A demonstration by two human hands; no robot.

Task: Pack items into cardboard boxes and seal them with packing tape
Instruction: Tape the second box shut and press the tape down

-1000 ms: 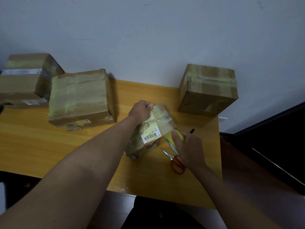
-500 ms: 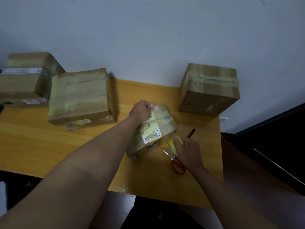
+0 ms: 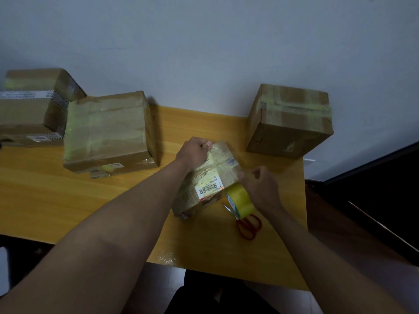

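The left hand [image 3: 195,152] grips the far end of a small taped box [image 3: 209,180] lying mid-bench [image 3: 68,200]. The right hand [image 3: 260,189] holds a yellow tape roll [image 3: 241,203] against the box's near right corner, above red scissors [image 3: 248,225]. Three sealed boxes stand along the wall.

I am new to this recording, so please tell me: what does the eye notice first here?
At the centre of the wooden table, the left hand grips a small taped parcel while the right hand holds a yellow tape roll against it. Red-handled scissors lie just beside.
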